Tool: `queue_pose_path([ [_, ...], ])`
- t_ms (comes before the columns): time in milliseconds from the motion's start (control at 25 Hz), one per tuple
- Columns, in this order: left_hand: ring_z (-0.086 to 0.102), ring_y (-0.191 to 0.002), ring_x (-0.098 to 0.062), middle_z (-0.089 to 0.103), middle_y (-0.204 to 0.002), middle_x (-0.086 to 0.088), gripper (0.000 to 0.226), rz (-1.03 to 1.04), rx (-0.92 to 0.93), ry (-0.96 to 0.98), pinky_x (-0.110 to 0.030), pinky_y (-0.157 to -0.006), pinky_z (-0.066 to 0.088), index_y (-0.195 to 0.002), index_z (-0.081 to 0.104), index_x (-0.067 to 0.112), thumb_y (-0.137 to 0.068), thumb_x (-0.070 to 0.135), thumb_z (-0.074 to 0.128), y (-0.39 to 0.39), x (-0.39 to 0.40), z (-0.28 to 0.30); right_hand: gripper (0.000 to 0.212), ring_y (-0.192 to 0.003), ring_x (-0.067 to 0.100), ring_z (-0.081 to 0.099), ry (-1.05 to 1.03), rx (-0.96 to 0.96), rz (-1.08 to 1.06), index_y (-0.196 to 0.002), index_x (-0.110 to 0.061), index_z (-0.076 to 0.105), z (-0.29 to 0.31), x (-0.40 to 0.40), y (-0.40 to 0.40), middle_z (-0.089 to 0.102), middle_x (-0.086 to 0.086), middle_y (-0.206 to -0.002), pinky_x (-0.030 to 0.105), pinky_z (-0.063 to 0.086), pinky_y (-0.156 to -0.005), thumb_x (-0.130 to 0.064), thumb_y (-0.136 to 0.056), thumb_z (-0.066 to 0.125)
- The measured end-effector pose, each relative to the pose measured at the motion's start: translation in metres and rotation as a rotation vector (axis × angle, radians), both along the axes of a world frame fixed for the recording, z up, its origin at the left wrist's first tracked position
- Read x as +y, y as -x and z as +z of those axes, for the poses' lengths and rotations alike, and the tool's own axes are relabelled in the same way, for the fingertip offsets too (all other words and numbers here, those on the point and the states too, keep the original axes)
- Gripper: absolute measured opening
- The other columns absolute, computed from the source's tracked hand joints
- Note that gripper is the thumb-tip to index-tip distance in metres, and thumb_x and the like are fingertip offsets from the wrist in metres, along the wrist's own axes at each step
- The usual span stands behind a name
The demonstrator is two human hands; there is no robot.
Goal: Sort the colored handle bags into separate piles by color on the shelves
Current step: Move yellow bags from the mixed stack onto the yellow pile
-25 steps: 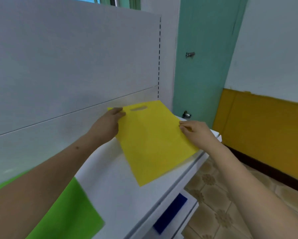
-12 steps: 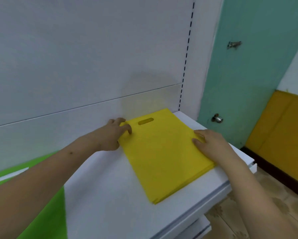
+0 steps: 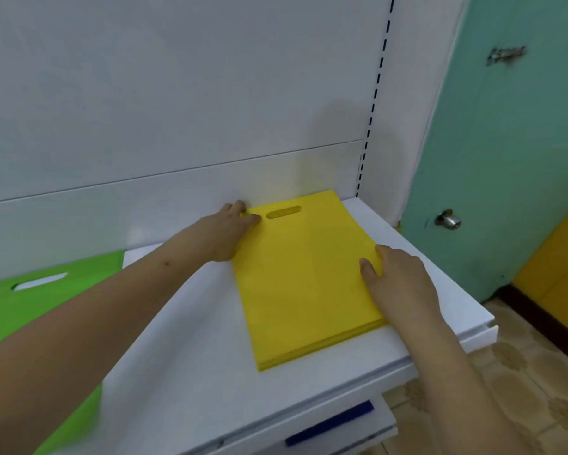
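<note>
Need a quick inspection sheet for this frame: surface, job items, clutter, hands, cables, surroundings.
Surface: white shelf, a lower shelf beneath it.
Job's things: yellow bag stack flat near the back panel; green bags at the left; a blue item on the lower shelf.
Clutter: nothing seen.
Grippers: left hand touches the stack's top left corner; right hand rests on its right edge.
Cables: nothing seen.
Surroundings: teal door, tiled floor.

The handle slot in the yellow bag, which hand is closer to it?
Left. The left hand touches the yellow bag right beside its handle slot; the right hand rests on the bag's right edge, farther down.
</note>
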State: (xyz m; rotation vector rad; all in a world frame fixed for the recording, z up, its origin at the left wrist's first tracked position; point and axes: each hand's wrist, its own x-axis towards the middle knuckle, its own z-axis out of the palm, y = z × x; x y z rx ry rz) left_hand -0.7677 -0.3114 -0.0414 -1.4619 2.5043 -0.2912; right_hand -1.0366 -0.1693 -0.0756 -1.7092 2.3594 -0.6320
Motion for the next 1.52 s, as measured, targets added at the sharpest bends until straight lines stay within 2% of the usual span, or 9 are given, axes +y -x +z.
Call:
queue_pose_path([
  [120,0.030,-0.133,-0.031,0.021,-0.148,-0.014,0.078,0.000,-0.038,0.051,-0.037,-0.084,0.051,-0.151,0.018,0.022,-0.085,0.006,0.058,0.001,0.004,0.001,0.046,-0.117,0.033,0.045,-0.043,0.122,-0.002,-0.126,-0.011,0.052,-0.001,0.000,-0.005,0.055,0.011,-0.126,0.042,0.040,-0.093,-0.044,-0.097,0.038],
  [200,0.027,-0.136,-0.031,0.019,-0.151,-0.013,0.088,0.011,-0.029,0.104,-0.035,-0.083,0.050,-0.153,0.013,0.022,-0.081,0.006,0.060,-0.010,0.011,0.002,0.055,-0.134,0.033,0.033,-0.001,0.155,0.001,-0.139,-0.013,0.042,0.001,-0.003,-0.009,0.041,0.013,-0.145,0.049,0.024,-0.111,-0.048,-0.097,0.038],
  [280,0.026,-0.137,-0.031,0.022,-0.152,-0.012,0.089,0.070,0.095,0.134,-0.039,-0.090,0.050,-0.154,0.014,0.022,-0.079,0.006,0.059,-0.030,0.024,0.006,0.060,-0.142,0.032,0.022,0.120,0.132,0.072,-0.144,-0.012,0.036,0.009,-0.007,-0.026,0.029,0.013,-0.154,0.052,0.011,-0.117,-0.048,-0.096,0.039],
  [440,0.040,-0.130,-0.030,0.039,-0.143,-0.009,0.066,0.169,0.384,0.214,-0.044,-0.096,0.047,-0.151,0.029,0.021,-0.091,0.030,0.056,-0.094,0.064,0.016,0.062,-0.141,0.029,0.029,0.342,-0.072,0.312,-0.146,-0.008,0.036,0.027,0.008,-0.101,0.035,0.013,-0.151,0.047,0.021,-0.117,-0.045,-0.097,0.045],
  [680,0.046,-0.125,-0.027,0.049,-0.136,-0.008,0.053,0.367,0.540,0.416,-0.040,-0.099,0.043,-0.144,0.042,0.022,-0.096,0.044,0.049,-0.269,0.166,0.035,0.064,-0.143,0.019,0.022,0.350,-0.204,0.658,-0.150,-0.014,0.027,0.027,0.084,-0.282,0.030,0.004,-0.155,0.032,0.018,-0.118,-0.047,-0.097,0.041],
  [880,0.048,-0.122,-0.027,0.051,-0.131,-0.007,0.051,0.502,0.549,0.441,-0.039,-0.099,0.044,-0.141,0.045,0.021,-0.096,0.047,0.046,-0.446,0.271,0.046,0.062,-0.137,0.027,0.033,0.373,-0.261,0.766,-0.145,-0.006,0.036,0.028,0.148,-0.461,0.040,0.013,-0.148,0.035,0.023,-0.115,-0.042,-0.096,0.048],
  [1080,0.049,-0.120,-0.024,0.049,-0.134,-0.005,0.049,0.630,0.593,0.421,-0.036,-0.096,0.042,-0.140,0.046,0.023,-0.099,0.048,0.043,-0.582,0.333,0.051,0.062,-0.141,0.023,0.027,0.309,-0.285,0.874,-0.148,-0.011,0.030,0.028,0.188,-0.599,0.036,0.008,-0.152,0.034,0.022,-0.116,-0.045,-0.097,0.043],
  [1360,0.044,-0.126,-0.025,0.045,-0.140,-0.008,0.050,0.674,0.635,0.430,-0.040,-0.099,0.042,-0.141,0.044,0.021,-0.099,0.047,0.044,-0.702,0.299,0.043,0.069,-0.145,0.017,0.016,0.210,-0.232,1.000,-0.152,-0.017,0.018,0.031,0.171,-0.726,0.021,0.002,-0.158,0.031,0.017,-0.117,-0.053,-0.097,0.036],
  [1520,0.038,-0.132,-0.028,0.041,-0.144,-0.011,0.056,0.643,0.573,0.390,-0.042,-0.102,0.040,-0.144,0.041,0.018,-0.097,0.046,0.050,-0.754,0.254,0.037,0.079,-0.147,0.021,0.009,0.126,-0.065,0.986,-0.153,-0.014,0.011,0.036,0.143,-0.774,0.011,0.006,-0.160,0.034,0.013,-0.120,-0.061,-0.094,0.035],
])
